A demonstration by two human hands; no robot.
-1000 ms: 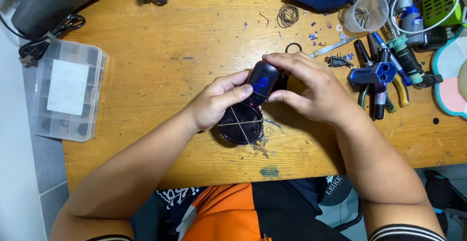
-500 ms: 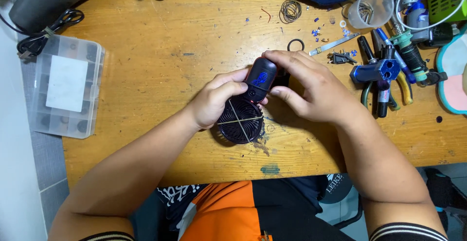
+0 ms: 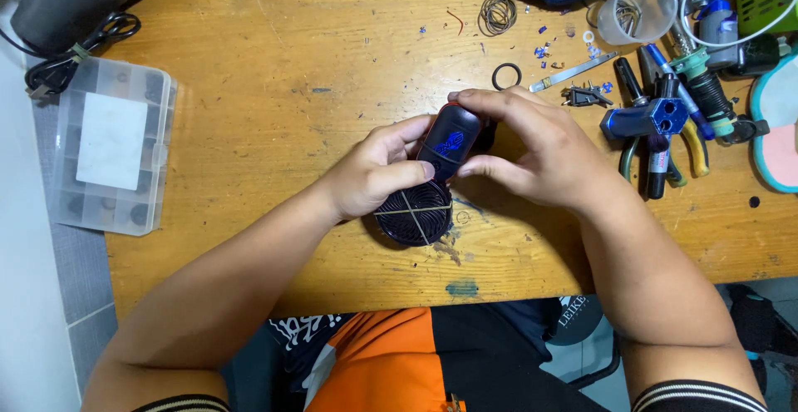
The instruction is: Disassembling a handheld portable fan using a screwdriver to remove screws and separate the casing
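Nearest the body, a strip of bare wooden workbench (image 3: 532,271) is seen along the front edge, with a small greenish stain on it. Just beyond, a small black handheld fan (image 3: 432,183) is held over the middle of the bench, its round grille resting on or just above the wood and its dark body with a blue mark angled upward. The left hand (image 3: 370,175) is closed around the fan where body meets grille, thumb laid on the body. The right hand (image 3: 532,142) is curled over the upper end of the body, fingertips pinching it from both sides. The step in hand is judged to be a fitting or pressing of the casing; steady two-handed pressure, with the grille kept flat, seems to be called for next.

To the left, open bench is left between the forearm and a clear plastic compartment box (image 3: 108,154) set close to the left edge. To the right, room is tighter: pliers, a blue tool and screwdrivers (image 3: 665,129) are crowded near the wrist. Farther back, a black rubber ring (image 3: 506,75), a coil of wire (image 3: 497,14) and a clear cup (image 3: 638,6) are scattered, with a dark cloth beyond.
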